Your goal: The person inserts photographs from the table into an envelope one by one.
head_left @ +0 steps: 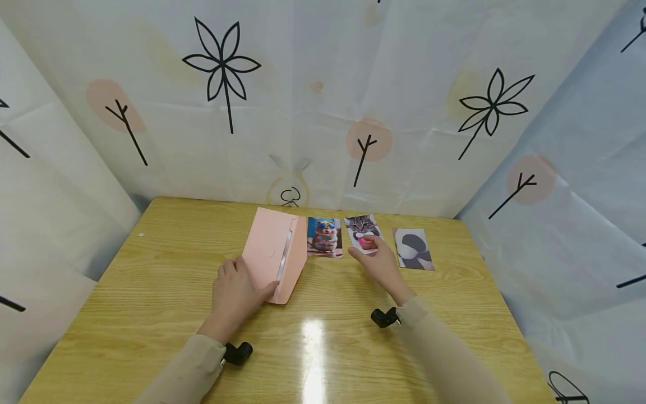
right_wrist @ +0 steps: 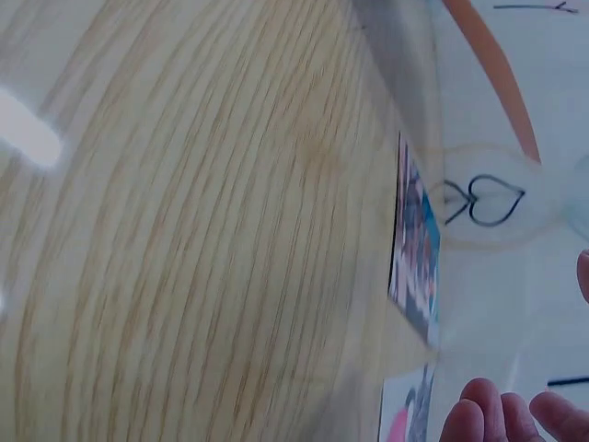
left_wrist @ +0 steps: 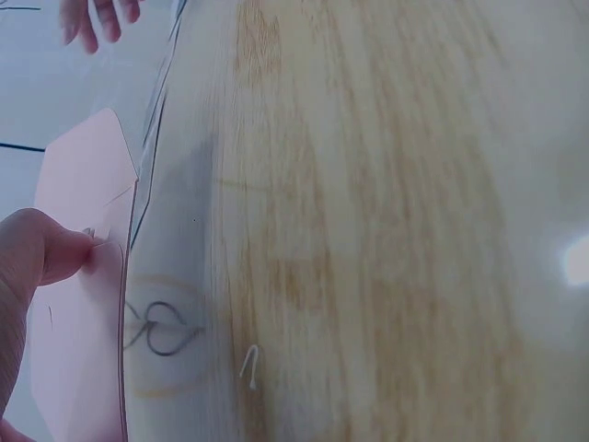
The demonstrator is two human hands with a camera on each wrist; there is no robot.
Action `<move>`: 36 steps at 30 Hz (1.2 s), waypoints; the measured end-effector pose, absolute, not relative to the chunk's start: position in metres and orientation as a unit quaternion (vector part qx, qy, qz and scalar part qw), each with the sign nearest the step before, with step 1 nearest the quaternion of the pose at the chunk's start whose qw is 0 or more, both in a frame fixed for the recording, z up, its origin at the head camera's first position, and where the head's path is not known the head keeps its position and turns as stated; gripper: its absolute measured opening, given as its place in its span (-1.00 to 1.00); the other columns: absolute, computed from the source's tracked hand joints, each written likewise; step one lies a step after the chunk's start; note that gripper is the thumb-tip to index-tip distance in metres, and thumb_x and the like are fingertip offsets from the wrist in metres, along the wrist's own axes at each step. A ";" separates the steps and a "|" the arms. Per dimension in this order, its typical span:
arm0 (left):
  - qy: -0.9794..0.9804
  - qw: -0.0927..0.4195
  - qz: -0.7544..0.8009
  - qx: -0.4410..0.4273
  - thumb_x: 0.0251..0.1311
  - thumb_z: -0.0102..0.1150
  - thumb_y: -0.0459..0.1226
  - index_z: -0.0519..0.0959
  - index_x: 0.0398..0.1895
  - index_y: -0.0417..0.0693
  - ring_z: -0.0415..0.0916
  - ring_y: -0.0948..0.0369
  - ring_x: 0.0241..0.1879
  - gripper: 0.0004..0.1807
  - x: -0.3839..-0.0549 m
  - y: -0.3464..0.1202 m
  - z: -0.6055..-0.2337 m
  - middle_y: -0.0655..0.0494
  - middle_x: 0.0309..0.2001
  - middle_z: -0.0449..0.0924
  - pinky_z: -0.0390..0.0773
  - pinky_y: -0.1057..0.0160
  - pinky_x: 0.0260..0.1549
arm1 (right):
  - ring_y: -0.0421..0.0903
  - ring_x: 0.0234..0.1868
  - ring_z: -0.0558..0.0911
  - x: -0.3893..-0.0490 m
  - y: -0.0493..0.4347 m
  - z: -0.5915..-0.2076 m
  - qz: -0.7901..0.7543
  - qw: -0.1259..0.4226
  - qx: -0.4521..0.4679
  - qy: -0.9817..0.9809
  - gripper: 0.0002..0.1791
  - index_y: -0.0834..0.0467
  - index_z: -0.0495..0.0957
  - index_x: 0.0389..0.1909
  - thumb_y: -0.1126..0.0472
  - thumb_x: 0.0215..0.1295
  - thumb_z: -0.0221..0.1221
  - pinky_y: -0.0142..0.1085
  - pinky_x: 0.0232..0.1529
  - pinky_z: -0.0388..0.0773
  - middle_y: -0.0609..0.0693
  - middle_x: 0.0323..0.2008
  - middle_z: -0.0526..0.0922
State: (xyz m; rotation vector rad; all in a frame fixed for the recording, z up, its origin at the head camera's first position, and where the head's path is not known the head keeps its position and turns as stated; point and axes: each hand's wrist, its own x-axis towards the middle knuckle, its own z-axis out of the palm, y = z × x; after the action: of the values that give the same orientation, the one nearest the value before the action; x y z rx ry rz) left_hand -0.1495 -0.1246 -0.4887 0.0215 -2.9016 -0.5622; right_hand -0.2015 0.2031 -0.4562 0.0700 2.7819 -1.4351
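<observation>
My left hand (head_left: 234, 294) grips the lower part of a pink envelope (head_left: 264, 241), thumb across its front. The envelope stands tilted with its flap open to the right, and a white edge shows in its mouth. My right hand (head_left: 381, 269) is over a photo card of a cat (head_left: 360, 225), covering its lower right part. In the right wrist view its loosely bent fingers (right_wrist: 483, 419) appear apart from the card, holding nothing. Left of that card lies one with a hamster in sunglasses (head_left: 324, 238). To the right is a card with a grey and white picture (head_left: 414, 249).
The cards lie in a row near the back of a wooden table (head_left: 151, 303). A white cloth backdrop (head_left: 313, 73) printed with black flowers and twigs closes off the back and both sides. A small white speck (head_left: 141, 234) lies at the far left.
</observation>
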 end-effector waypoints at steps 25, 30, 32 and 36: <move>-0.978 0.081 -0.191 0.007 -0.17 0.28 0.34 0.26 0.14 -0.54 0.33 -0.19 -0.17 0.15 -0.149 -0.126 -0.487 -0.40 -0.13 0.32 0.43 -0.14 -0.30 | 0.13 0.03 0.48 -0.202 0.269 -0.463 -0.438 -0.019 0.095 0.894 -0.10 0.22 0.23 0.37 -0.27 0.19 0.22 -0.02 -0.02 0.46 0.21 0.08 0.44; -0.978 0.082 -0.191 0.006 -0.16 0.28 0.34 0.26 0.14 -0.55 0.33 -0.20 -0.16 0.16 -0.149 -0.126 -0.487 -0.41 -0.11 0.31 0.44 -0.15 -0.29 | 0.17 0.06 0.46 -0.205 0.285 -0.468 -0.447 -0.028 0.118 0.886 -0.06 0.24 0.18 0.39 -0.27 0.18 0.22 0.01 0.01 0.44 0.26 0.11 0.40; -0.978 0.083 -0.191 0.005 -0.16 0.28 0.34 0.26 0.14 -0.55 0.33 -0.20 -0.16 0.16 -0.148 -0.126 -0.487 -0.41 -0.11 0.32 0.45 -0.15 -0.29 | 0.17 0.08 0.45 -0.206 0.291 -0.470 -0.447 -0.033 0.135 0.884 -0.04 0.23 0.15 0.40 -0.27 0.17 0.24 0.01 0.03 0.42 0.27 0.13 0.39; -0.978 0.084 -0.191 0.006 -0.16 0.27 0.34 0.25 0.14 -0.55 0.33 -0.21 -0.15 0.16 -0.148 -0.126 -0.487 -0.41 -0.11 0.32 0.45 -0.16 -0.29 | 0.17 0.14 0.40 -0.208 0.302 -0.470 -0.438 -0.044 0.164 0.883 -0.02 0.23 0.10 0.42 -0.26 0.17 0.24 0.02 0.08 0.39 0.27 0.16 0.38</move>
State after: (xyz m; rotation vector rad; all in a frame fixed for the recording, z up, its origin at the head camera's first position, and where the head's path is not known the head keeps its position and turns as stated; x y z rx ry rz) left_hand -0.1480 -0.1258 -0.4869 0.0176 -2.9186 -0.5701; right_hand -0.2083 0.3018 -0.4701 0.5310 2.8541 -1.4159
